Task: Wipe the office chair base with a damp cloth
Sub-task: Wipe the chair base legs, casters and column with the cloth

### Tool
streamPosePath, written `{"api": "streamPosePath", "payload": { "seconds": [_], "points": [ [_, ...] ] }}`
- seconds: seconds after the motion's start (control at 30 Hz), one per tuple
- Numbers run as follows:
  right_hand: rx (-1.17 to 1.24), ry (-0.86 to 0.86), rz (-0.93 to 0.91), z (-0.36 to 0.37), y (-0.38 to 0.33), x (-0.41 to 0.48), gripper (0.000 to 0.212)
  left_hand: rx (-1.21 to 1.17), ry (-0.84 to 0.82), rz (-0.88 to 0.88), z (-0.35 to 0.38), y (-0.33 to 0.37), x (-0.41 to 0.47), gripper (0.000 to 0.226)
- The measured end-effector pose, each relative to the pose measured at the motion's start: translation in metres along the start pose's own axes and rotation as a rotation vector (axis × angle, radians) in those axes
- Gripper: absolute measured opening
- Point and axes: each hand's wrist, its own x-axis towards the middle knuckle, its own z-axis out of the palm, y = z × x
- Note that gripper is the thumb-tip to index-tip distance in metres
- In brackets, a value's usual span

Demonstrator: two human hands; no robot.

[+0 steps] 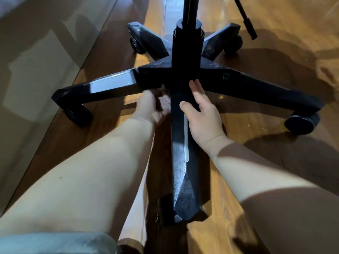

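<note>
Nearest, a grey fabric edge (55, 242) at bottom left, w/ both bare forearms reaching fwd over the wood floor (256, 147). The chair base (247, 85), black, five legs, stands on the floor dead centre; its near leg (183, 171) points straight at the camera. R hand (200, 116) rests on that leg, fingers straight & apart, thumb across the top. L hand (149, 105), blurred, is curled round a pinkish cloth (165, 102) at the hub's left side. Behind, the column (186, 52) rises; casters (300, 123) sit under the leg tips.
</note>
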Motion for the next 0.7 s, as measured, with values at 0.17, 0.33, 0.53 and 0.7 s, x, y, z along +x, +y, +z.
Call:
{"api": "streamPosePath", "payload": {
  "seconds": [0.17, 0.33, 0.53, 0.7],
  "points": [
    [0.011, 0.013, 0.003, 0.0, 0.0, -0.001, 0.056, 0.14, -0.125, -0.059, -0.004, -0.002, 0.005, 0.033],
    [0.017, 0.008, 0.015, 0.0, -0.002, 0.0, 0.057, 0.236, -0.143, -0.115, 0.001, 0.011, -0.001, 0.036],
    [0.029, 0.01, 0.011, 0.0, -0.004, -0.002, 0.057, 0.202, -0.109, -0.02, -0.02, 0.018, -0.007, 0.022],
    [0.019, 0.013, 0.011, 0.0, -0.004, -0.002, 0.057, 0.133, -0.133, 0.003, 0.001, 0.005, -0.003, 0.035]
  ]
}}
